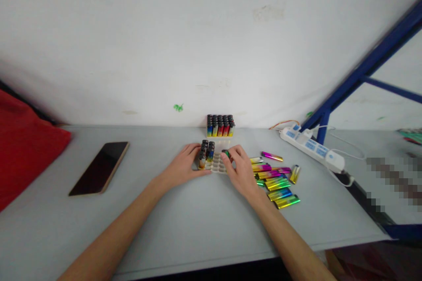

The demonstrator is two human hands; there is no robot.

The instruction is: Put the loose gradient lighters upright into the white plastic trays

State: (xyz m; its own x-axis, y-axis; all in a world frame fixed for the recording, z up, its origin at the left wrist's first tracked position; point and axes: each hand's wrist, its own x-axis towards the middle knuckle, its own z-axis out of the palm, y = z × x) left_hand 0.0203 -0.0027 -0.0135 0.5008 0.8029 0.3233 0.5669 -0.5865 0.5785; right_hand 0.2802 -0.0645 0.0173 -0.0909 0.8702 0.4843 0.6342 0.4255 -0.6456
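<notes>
A pale lighter tray (217,168) with rows of round-edged slots lies on the table before me. Several black-topped lighters (210,152) stand upright at its left side. My left hand (180,168) grips the tray's left end, thumb along the front edge and fingers behind. Over the right part of the tray, my right hand (242,172) pinches a green lighter (225,152); its lower end is hard to make out. Several shiny loose lighters (278,184) in yellow, green, blue and purple lie scattered right of that hand.
Behind the tray, a filled block of lighters (220,126) stands near the wall. A dark phone (100,168) lies left on the grey table (198,228). A white power strip (311,147) with cables, a blue metal frame (349,81) and red cloth (26,149) flank the area.
</notes>
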